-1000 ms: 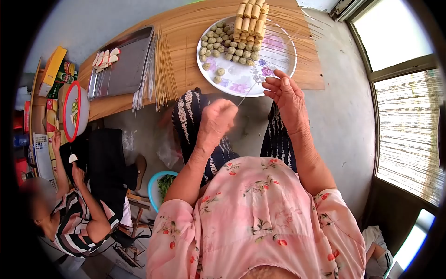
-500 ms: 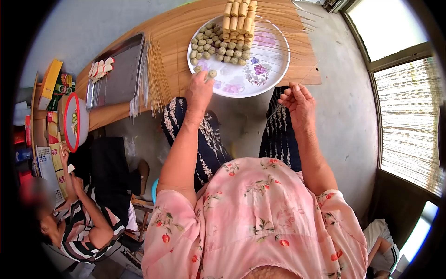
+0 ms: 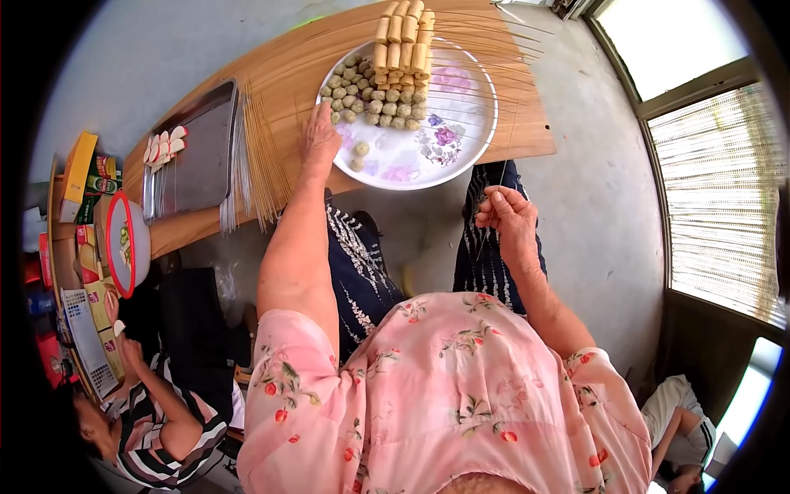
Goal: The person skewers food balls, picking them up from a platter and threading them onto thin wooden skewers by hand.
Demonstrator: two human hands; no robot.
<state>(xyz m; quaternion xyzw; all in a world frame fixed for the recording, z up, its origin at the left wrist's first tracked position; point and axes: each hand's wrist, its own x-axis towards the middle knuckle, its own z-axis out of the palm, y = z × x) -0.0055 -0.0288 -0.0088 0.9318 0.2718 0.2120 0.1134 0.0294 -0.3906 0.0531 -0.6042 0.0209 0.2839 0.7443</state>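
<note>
My right hand (image 3: 508,216) is closed on a thin skewer (image 3: 513,140), which points up and away past the front right of the round tray. My left hand (image 3: 321,138) is at the left rim of the white floral tray (image 3: 477,123), its fingers stretched toward a heap of grey-green balls (image 3: 362,78); the fingertips partly merge with the balls and rim. Two balls (image 3: 360,150) lie apart near the tray's front edge. Tan cylindrical rolls (image 3: 401,56) are stacked on skewers at the back, with rows of skewered balls (image 3: 395,109) in front of them.
Bundled skewers (image 3: 267,156) lie on the wooden table (image 3: 288,62), left of the tray. Beyond them, a metal tray (image 3: 202,140) holds red-and-white skewered pieces (image 3: 167,148). A red-rimmed bowl (image 3: 111,247) and a seated person in a striped top (image 3: 177,440) are at left.
My left hand has moved from the two separate balls to the left rim. My right hand has come slightly nearer my body, and its skewer stands more upright in view.
</note>
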